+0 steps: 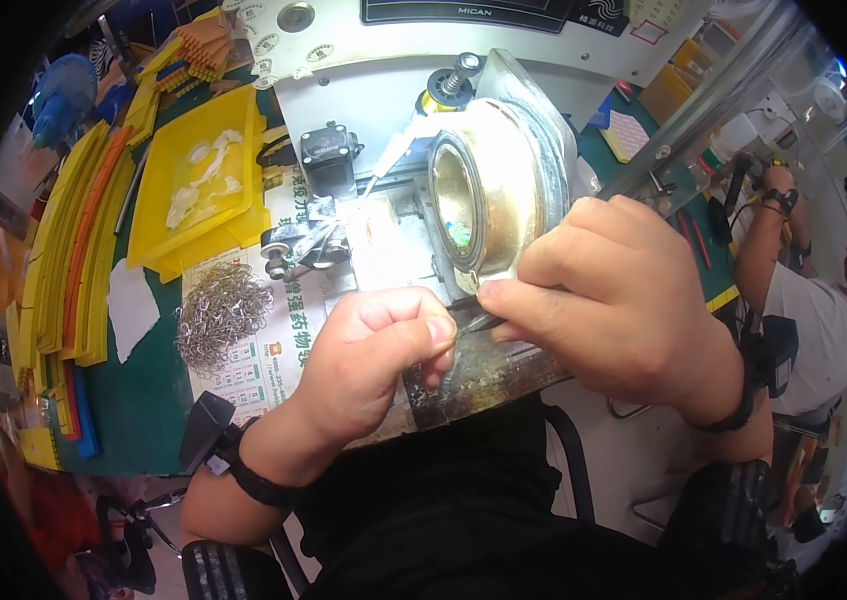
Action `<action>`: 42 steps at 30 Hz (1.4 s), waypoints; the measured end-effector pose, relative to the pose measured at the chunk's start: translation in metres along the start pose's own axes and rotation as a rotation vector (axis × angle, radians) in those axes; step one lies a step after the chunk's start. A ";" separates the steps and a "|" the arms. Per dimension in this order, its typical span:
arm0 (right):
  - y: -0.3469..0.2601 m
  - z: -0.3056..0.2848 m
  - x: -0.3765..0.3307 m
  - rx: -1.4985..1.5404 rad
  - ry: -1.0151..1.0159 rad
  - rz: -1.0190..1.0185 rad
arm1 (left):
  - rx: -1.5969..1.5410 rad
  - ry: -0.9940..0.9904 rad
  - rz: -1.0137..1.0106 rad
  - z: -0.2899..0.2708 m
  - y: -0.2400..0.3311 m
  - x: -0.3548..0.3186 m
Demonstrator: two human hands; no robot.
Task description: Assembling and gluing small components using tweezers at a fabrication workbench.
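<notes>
My left hand (369, 350) is closed in front of the machine, its thumb and index finger pressed together in a pinch. Whatever lies between those fingertips is too small to make out. To its right, my right hand (609, 290) is curled, with its fingertips close to the lower edge of a worn round metal housing (504, 190) with a wide opening. Its grip hides what it holds, if anything. Behind my hands is a brightly lit metal work plate (384, 245), beside a small clamp-like fixture (309, 245). A pale, pen-like nozzle (396, 155) points down toward the plate.
A pile of small metal wire clips (224, 315) rests on printed paper at left. Beyond it stands a yellow tray (149, 215) with white scraps, beside stacked yellow and orange strips (69, 250). A black block (331, 155) flanks the fixture. Another person's arm (764, 235) appears at right.
</notes>
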State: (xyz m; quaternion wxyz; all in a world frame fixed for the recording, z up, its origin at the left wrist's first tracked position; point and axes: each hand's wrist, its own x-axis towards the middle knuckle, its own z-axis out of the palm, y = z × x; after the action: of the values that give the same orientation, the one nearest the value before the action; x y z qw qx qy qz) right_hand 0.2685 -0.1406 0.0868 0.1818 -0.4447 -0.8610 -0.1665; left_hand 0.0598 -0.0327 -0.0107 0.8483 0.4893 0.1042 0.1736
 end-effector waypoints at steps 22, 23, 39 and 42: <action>-0.003 -0.006 0.002 -0.049 -0.079 -0.007 | 0.233 0.045 0.161 0.007 0.001 -0.004; -0.004 -0.006 0.002 -0.056 -0.078 -0.010 | 0.247 0.048 0.157 0.007 0.001 -0.005; -0.003 -0.007 0.001 -0.044 -0.083 -0.027 | 0.332 0.052 0.197 0.009 0.004 -0.005; -0.003 -0.007 0.001 -0.040 -0.086 -0.025 | 0.339 0.050 0.204 0.009 0.004 -0.005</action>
State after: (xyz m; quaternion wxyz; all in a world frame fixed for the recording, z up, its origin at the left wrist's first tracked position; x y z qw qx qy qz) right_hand 0.2664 -0.1448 0.0934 0.1336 -0.4444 -0.8700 -0.1665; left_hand 0.0576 -0.0398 -0.0027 0.7288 0.6288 0.1031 0.2507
